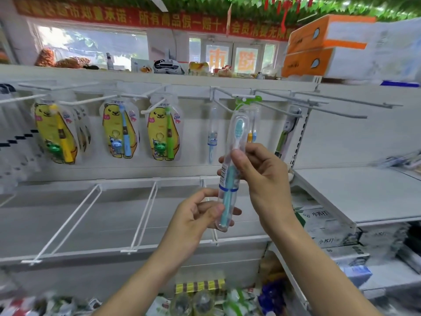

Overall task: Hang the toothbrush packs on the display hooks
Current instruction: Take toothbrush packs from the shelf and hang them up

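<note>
A clear tube pack with a teal toothbrush [230, 176] stands nearly upright in front of the shelf. Its green hanger loop [247, 101] reaches up to the tip of a white display hook [237, 96]; I cannot tell whether the loop is over the hook. My right hand [262, 176] pinches the middle of the tube, thumb in front. My left hand [196, 213] holds the tube's bottom end between thumb and fingers. Three yellow bear toothbrush packs [164, 131] hang on hooks to the left. Slim tube packs [213, 133] hang just behind the held one.
Long bare white hooks [330, 106] jut out at the upper right. A white shelf [114, 213] with wire dividers lies below the hooks. Orange boxes [319, 46] sit on the top ledge. Loose packaged goods [205, 299] lie at the bottom.
</note>
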The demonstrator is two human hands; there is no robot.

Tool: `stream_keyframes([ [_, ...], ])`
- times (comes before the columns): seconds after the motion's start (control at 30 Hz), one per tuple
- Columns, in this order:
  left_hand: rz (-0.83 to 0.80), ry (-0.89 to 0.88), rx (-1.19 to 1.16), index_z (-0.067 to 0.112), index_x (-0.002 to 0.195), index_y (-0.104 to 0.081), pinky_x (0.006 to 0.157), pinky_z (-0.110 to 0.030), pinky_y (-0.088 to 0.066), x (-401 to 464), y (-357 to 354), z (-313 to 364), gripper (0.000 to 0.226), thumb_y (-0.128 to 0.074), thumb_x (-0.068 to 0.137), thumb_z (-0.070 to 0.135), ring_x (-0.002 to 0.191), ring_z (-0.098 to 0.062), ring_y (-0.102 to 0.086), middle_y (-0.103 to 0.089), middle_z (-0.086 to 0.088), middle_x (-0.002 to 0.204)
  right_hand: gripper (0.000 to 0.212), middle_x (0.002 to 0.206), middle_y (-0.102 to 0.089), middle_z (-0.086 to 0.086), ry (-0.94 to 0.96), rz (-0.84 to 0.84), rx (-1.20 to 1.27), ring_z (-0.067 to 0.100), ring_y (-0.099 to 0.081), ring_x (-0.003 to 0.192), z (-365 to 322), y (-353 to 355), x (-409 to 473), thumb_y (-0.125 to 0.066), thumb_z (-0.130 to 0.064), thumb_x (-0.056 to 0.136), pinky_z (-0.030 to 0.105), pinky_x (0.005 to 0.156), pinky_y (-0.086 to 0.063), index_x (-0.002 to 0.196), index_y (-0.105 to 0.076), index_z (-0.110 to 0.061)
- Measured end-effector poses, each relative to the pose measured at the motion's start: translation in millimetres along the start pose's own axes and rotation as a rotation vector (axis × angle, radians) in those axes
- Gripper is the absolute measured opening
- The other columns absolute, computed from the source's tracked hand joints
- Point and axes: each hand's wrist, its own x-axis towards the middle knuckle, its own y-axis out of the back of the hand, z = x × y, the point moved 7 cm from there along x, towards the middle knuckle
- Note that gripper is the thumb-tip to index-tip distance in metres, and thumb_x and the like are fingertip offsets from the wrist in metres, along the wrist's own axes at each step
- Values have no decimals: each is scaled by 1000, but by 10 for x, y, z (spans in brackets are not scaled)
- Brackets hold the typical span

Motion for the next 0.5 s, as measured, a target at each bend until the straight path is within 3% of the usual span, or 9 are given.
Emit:
stream_keyframes([
  [0.37,0,23,34,10,120,-57,73,-39,-58,77,125,-44,34,-59,89,24,86,-33,-73,-77,-12,100,36,93,-77,5,-9,-30,-28,18,-74,84,150,-93,103,-61,-33,87,25,72,-58,107,-68,-4],
  [0.5,-10,24,38,9,119,-56,75,-39,-58,155,136,-60,34,-59,88,24,88,-33,-73,-77,-12,101,28,94,-77,6,5,-21,-25,19,-74,83,183,-77,125,-61,-26,92,26,72,-59,107,-67,-4],
])
